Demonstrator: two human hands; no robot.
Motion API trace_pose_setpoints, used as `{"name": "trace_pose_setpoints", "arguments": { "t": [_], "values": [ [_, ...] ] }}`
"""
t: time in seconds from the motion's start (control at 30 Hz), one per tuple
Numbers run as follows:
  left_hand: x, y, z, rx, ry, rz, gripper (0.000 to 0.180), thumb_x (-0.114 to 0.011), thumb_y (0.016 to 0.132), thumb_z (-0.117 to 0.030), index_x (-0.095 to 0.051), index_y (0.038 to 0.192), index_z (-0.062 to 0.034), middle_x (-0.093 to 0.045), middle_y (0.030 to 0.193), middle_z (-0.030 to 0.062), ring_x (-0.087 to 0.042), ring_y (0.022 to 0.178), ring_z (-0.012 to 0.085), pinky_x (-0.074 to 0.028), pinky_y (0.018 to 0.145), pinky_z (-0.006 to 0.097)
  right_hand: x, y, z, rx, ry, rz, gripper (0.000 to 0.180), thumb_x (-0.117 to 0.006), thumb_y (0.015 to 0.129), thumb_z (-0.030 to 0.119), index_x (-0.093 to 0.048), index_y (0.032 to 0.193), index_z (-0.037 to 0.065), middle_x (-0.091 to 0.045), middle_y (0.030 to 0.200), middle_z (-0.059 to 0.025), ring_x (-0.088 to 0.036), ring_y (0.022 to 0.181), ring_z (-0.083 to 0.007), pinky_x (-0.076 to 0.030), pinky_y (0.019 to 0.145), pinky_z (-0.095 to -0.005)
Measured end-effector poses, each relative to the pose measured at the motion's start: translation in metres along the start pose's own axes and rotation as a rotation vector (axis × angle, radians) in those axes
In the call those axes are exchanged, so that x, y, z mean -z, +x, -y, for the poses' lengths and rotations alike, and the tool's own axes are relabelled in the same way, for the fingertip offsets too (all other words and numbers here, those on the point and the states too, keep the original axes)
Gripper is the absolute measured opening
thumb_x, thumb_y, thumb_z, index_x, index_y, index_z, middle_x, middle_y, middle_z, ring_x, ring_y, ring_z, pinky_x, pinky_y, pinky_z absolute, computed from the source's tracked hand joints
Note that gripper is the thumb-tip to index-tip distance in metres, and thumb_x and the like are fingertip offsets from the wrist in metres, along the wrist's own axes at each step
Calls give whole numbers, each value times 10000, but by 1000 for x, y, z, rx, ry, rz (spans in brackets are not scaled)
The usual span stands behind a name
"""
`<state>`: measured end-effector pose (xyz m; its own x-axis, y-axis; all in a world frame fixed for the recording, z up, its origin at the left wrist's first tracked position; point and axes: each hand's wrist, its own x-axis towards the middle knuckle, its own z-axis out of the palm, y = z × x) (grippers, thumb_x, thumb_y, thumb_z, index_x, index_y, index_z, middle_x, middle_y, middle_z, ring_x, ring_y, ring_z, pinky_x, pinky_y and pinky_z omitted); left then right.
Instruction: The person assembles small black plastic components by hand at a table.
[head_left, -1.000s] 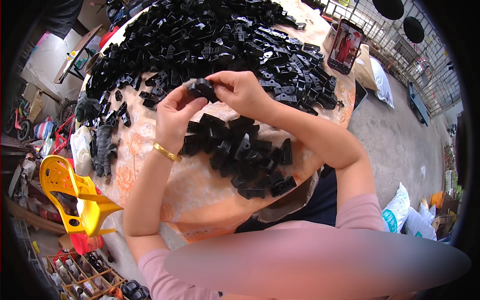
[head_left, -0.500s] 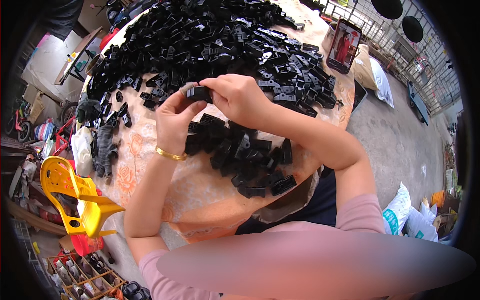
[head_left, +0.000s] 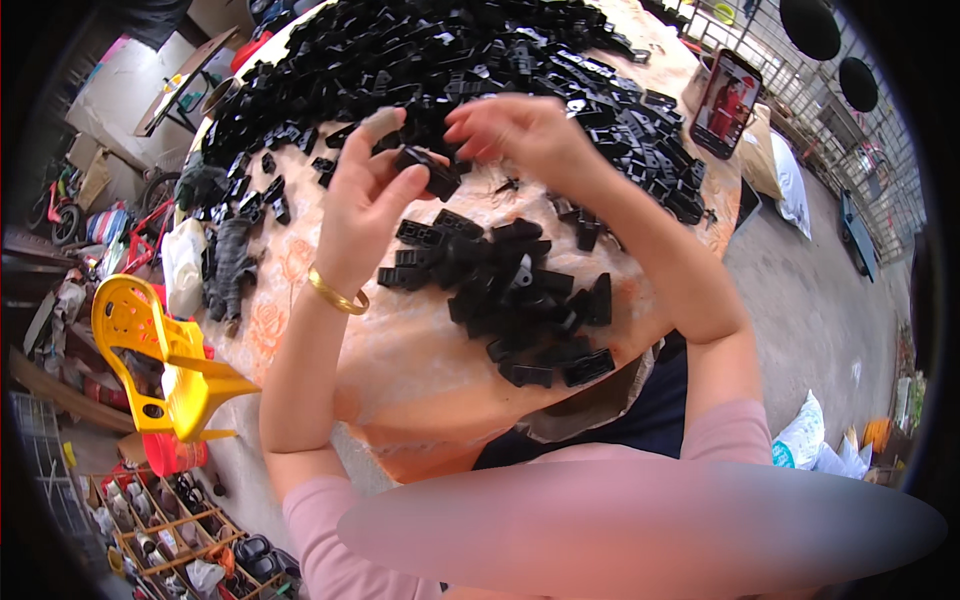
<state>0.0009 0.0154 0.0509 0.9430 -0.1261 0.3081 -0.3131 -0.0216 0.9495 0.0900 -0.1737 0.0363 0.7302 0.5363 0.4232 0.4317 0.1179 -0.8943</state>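
My left hand (head_left: 362,205), with a gold bangle at the wrist and a pale wrap on one fingertip, pinches a small black plastic part (head_left: 428,173) between thumb and fingers. Just to its right, my right hand (head_left: 525,135) hangs over the table, apart from that part. Motion smears its fingers, so I cannot see whether they hold anything. A big heap of similar black plastic parts (head_left: 400,65) covers the far side of the table. Nearer me lies a smaller pile of black parts (head_left: 515,290).
An orange flowered cloth covers the table (head_left: 390,365). A phone (head_left: 725,103) stands upright at its right edge. Dark grey gloves (head_left: 232,265) and a white bag (head_left: 184,268) lie at the left. On the floor are a yellow chair (head_left: 185,395), a red bucket (head_left: 175,453) and white sacks (head_left: 800,435).
My right hand has let go of the black part and moved right, away from the left hand. The left hand keeps the part, now tilted. The whole view has shifted slightly.
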Motion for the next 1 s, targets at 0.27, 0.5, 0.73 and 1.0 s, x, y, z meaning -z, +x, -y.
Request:
{"name": "trace_pose_setpoints", "arguments": {
  "t": [0.27, 0.5, 0.73, 1.0],
  "values": [
    [-15, -17, -3, -298, 966, 360, 417, -670, 737, -141, -522, 1115, -43, -596, 983, 141, -559, 744, 307, -471, 696, 339, 12, -8, -15, 187, -1207, 17, 167, -624, 759, 209, -633, 871, 86, -612, 816, -70, -579, 841, -244, -498, 704, -348],
    [17, 18, 41, -236, 868, 3, 266, -579, 808, -48, -589, 1071, -17, -594, 982, 102, -578, 822, 191, -465, 733, 279, 8, -14, -12, 32, -1375, 157, 212, -570, 729, 118, -617, 929, 68, -632, 836, -92, -593, 847, -260, -504, 711, -355],
    [19, 22, 57, -213, 1146, 34, 287, -675, 717, -124, -573, 968, -29, -524, 893, 121, -495, 893, 306, -416, 820, 355, 4, -6, -15, -2, -302, 85, 438, -693, 699, 55, -554, 1113, 20, -615, 793, -41, -597, 718, -101, -501, 685, -238],
    [-4, 7, 21, -2, 426, -41, 258, -676, 761, -74, -571, 985, 2, -616, 859, 34, -573, 744, 115, -465, 676, 224, -13, -12, 4, -205, 168, -1, 245, -661, 812, 111, -622, 1031, 10, -631, 800, -25, -582, 664, -58, -492, 592, -188]
  ]
}}
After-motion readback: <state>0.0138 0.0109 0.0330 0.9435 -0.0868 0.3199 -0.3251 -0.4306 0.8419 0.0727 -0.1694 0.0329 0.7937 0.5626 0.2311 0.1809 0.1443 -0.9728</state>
